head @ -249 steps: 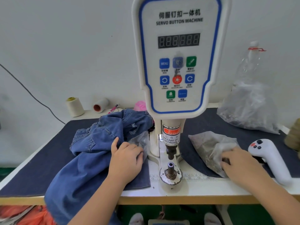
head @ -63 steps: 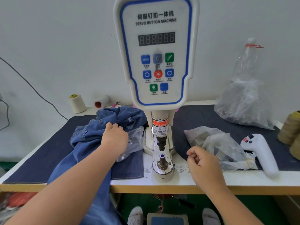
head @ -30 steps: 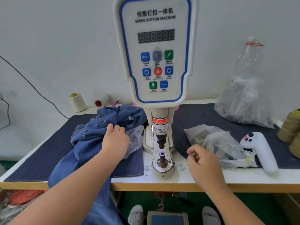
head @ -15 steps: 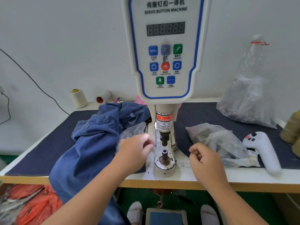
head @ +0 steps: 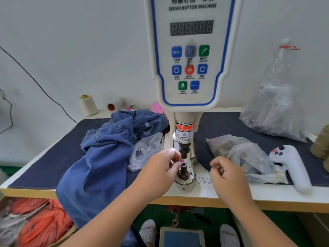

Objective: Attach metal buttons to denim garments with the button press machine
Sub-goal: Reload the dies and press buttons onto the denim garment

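White table (head: pixel 231 195): dark mat (head: pixel 53 157), jeans (head: pixel 99 166), plastic bags (head: pixel 245 155), white controller (head: pixel 293 168), thread cones (head: pixel 88 105).

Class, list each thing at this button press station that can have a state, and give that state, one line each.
left hand: fingertips pinched at the lower die, item too small to tell
right hand: curled, off the machine, contents hidden
lower die: uncovered, no denim on it
upper punch: raised
denim garment: bunched left of the press
display: no lit digits

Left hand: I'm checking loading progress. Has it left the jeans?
Yes. The left hand came right off the jeans to the lower die.
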The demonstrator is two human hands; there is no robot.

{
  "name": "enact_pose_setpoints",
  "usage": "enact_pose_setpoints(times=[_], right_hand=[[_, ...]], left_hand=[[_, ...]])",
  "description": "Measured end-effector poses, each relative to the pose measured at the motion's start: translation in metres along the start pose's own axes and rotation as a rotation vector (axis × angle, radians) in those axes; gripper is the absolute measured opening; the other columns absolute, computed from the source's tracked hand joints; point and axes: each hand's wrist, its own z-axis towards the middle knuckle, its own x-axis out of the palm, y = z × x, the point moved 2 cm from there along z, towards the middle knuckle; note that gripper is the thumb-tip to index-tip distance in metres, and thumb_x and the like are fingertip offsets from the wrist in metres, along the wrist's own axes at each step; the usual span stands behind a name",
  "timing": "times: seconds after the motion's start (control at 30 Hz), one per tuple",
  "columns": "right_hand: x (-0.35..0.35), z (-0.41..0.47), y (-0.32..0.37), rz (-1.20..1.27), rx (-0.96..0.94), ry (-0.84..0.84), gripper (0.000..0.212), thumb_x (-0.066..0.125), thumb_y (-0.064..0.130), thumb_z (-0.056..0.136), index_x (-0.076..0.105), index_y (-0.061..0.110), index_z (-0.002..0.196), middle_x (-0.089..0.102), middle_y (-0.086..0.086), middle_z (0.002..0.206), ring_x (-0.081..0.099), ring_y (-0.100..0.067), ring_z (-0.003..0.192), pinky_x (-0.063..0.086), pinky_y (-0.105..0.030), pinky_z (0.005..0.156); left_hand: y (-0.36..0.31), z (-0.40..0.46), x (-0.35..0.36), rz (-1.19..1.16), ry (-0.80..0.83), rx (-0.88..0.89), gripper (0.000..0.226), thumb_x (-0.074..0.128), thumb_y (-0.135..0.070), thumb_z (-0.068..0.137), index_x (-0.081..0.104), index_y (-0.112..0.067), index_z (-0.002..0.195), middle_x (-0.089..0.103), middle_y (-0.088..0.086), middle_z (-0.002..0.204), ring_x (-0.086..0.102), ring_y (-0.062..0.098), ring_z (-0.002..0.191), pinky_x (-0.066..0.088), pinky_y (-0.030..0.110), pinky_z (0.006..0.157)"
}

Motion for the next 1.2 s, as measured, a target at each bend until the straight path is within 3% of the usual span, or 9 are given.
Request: enact_pose_setpoints(times=[0.4,0.7,0.8,0.87,0.97,1.07,1.13,1.2], right_hand=[[0.000,0.000,-0.001,0.000,-0.008,-0.005,0.014,0.059,0.009,0.092,0.066,0.021,0.093,0.057,0.013,0.071,0.055,-0.004,0.067,0.035,-0.012,0.057],[-0.001,0.000,0.000,0.014,-0.011,-0.010,0.015,0.060,0.007,0.091,0.066,0.020,0.091,0.059,0.011,0.071,0.056,-0.005,0.068,0.036,-0.014,0.057],[-0.001,-0.001,0.000,0.015,-0.008,-0.008,0.015,0.059,0.007,0.091,0.065,0.022,0.090,0.059,0.011,0.071,0.056,-0.006,0.067,0.036,-0.015,0.057],[-0.001,-0.001,0.001,0.012,-0.003,-0.006,0.016,0.060,0.007,0.091,0.065,0.022,0.089,0.058,0.011,0.070,0.056,-0.005,0.066,0.035,-0.014,0.056],[-0.002,-0.002,0.002,0.007,0.011,0.003,0.017,0.059,0.008,0.091,0.065,0.023,0.089,0.058,0.012,0.070,0.056,-0.004,0.067,0.035,-0.013,0.057],[-0.002,-0.002,0.003,-0.009,0.016,0.004,0.016,0.060,0.010,0.092,0.064,0.025,0.089,0.058,0.013,0.072,0.056,-0.004,0.068,0.035,-0.012,0.057],[-0.002,-0.001,0.003,-0.019,0.019,0.010,0.016,0.060,0.011,0.092,0.064,0.026,0.090,0.058,0.013,0.073,0.056,-0.003,0.070,0.036,-0.011,0.059],[-0.001,0.000,0.002,-0.030,0.024,0.014,0.015,0.060,0.012,0.093,0.063,0.027,0.090,0.058,0.014,0.074,0.057,-0.004,0.071,0.037,-0.011,0.060]], left_hand=[[0.001,0.002,-0.002,0.009,-0.044,0.077,0.019,0.058,-0.016,0.097,0.057,-0.032,0.087,0.055,-0.017,0.084,0.052,0.001,0.084,0.041,0.010,0.068],[0.010,0.007,-0.014,0.089,-0.078,0.050,0.012,0.057,-0.019,0.096,0.062,-0.029,0.095,0.060,-0.014,0.088,0.056,0.001,0.080,0.043,0.008,0.070],[0.026,0.024,-0.043,0.223,-0.230,0.010,0.012,0.058,-0.015,0.092,0.065,-0.025,0.092,0.061,-0.011,0.085,0.057,0.004,0.074,0.045,0.015,0.067],[0.045,0.044,-0.071,0.273,-0.374,-0.076,0.014,0.058,-0.013,0.090,0.068,-0.020,0.096,0.064,-0.002,0.094,0.061,0.017,0.086,0.050,0.035,0.083],[0.078,0.075,-0.108,0.426,-0.439,-0.250,0.027,0.057,-0.019,0.090,0.063,-0.014,0.115,0.060,0.013,0.117,0.056,0.035,0.108,0.046,0.045,0.093],[0.110,0.099,-0.128,0.594,-0.331,-0.518,0.065,0.065,-0.047,0.083,0.044,-0.015,0.135,0.052,0.015,0.132,0.048,0.040,0.120,0.041,0.049,0.096],[0.131,0.109,-0.126,0.443,-0.220,-0.655,0.091,0.072,-0.059,0.068,0.040,-0.012,0.140,0.052,0.016,0.134,0.048,0.040,0.124,0.042,0.049,0.101],[0.147,0.113,-0.115,0.213,-0.166,-0.691,0.094,0.079,-0.055,0.066,0.043,-0.006,0.138,0.057,0.018,0.129,0.055,0.038,0.118,0.046,0.048,0.099]])
